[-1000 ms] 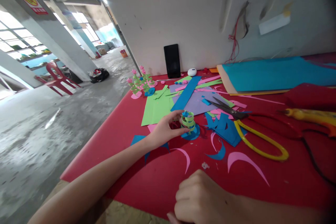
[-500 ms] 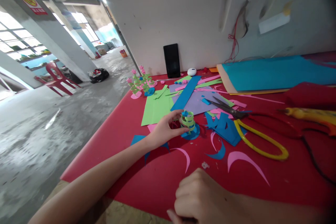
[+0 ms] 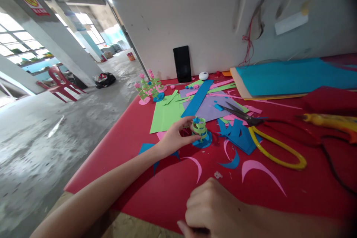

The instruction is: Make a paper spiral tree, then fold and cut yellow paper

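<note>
Far side of the green paper spiral hidden by my left hand; left part of its blue round base partly covered too. Palm of my right hand turned out of sight, thumb cut by bottom edge; can't tell if anything's inside. Scissors' red handle blends into the red table; yellow-handled tool runs off the right edge. Left arm reaches in from lower left, thumb and fingers pinched narrow, holding the spiral upright on the table, blue star on top, left of the scissors. Right fingers curled in a fist, low and nearer me, off the spiral.
</note>
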Demonstrator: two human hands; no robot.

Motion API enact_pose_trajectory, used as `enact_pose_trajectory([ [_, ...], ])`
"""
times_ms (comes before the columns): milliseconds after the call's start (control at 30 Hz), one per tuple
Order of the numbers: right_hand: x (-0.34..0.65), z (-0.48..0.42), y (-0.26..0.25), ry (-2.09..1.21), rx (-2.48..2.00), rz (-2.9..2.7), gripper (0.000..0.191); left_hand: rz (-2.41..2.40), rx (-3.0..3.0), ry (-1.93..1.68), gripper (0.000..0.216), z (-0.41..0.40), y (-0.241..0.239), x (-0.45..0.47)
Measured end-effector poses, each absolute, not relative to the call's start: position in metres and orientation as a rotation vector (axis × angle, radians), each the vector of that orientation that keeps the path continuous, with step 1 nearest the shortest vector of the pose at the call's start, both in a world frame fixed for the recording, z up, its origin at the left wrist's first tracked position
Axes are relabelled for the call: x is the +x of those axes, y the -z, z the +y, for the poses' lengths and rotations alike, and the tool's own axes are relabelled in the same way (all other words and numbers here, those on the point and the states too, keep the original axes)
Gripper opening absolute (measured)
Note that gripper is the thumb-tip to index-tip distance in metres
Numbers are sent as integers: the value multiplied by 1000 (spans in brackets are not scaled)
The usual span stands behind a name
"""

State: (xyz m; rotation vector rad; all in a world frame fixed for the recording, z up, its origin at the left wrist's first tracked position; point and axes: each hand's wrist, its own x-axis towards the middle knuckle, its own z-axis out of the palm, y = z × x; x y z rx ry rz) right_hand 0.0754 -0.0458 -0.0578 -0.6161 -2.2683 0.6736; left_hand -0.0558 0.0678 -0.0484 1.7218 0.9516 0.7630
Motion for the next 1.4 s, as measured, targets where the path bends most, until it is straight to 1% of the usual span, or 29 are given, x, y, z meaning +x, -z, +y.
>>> enact_pose_trajectory([
  [533, 78, -45, 49, -829, -699, -2299, 29, 968, 1742, -753, 54, 69, 50, -56],
  [933, 75, -47, 50, -799, -734, -2257, 30, 936, 1739, -760, 52, 69, 50, -56],
  [1167, 76, -45, 48, -838, -714, -2325, 30, 929, 1719, -768, 52, 69, 51, -57],
  [1400, 75, -47, 49, -763, -736, -2302, 29, 930, 1727, -769, 52, 69, 51, -57],
])
